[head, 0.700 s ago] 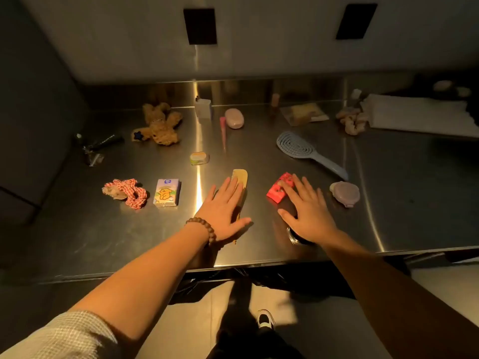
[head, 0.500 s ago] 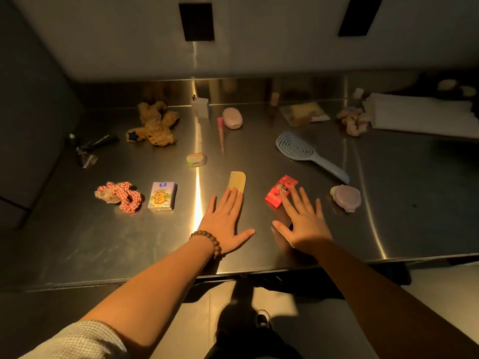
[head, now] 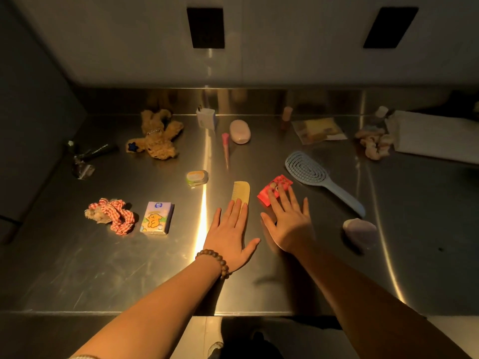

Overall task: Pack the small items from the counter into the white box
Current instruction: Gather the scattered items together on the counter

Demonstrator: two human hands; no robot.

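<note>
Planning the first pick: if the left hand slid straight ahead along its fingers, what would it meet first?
The comb. The left hand lies flat and open, its fingertips already at or over the comb's near end; contact is hard to judge from this view.

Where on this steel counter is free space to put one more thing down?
Free: the near strip of the counter in front of the checked scrunchie and tissue pack, left of the left hand; also the stretch right of the blue hairbrush and lilac case. Crowded: the back row around the teddy and pink soap.
</note>
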